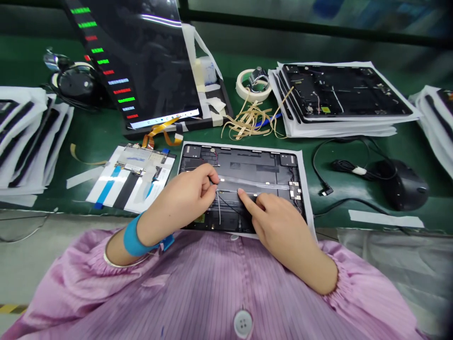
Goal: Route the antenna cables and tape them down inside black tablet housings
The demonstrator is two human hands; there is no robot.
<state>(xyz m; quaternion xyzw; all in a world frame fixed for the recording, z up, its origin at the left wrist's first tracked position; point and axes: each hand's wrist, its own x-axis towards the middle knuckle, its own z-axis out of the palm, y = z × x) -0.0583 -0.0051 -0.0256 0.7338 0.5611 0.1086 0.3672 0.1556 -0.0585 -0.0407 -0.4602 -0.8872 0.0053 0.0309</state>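
Note:
In front of me an open tablet or laptop case (244, 163), black inside with small fixed parts, lies on a white sheet. Above its left half, my left hand (193, 193) pinches with thumb and index finger at a thin cable; the exact grip is partly hidden by the fingers. A white wire (219, 210) and a black one trail down from near those fingertips. My right hand (278, 219) presses its outstretched index fingertip on the thin cable line along the middle of the case, its other fingers curled. A clear strip (255, 182) runs across just above.
A lit screen (148, 61) leans at the back left, joined by orange ribbon cables to a circuit board (138, 158). Behind the case are tape rolls (246, 92) and tan strips (251, 120). Stacked cases (332, 94) stand back right; a black mouse (403, 186) lies right.

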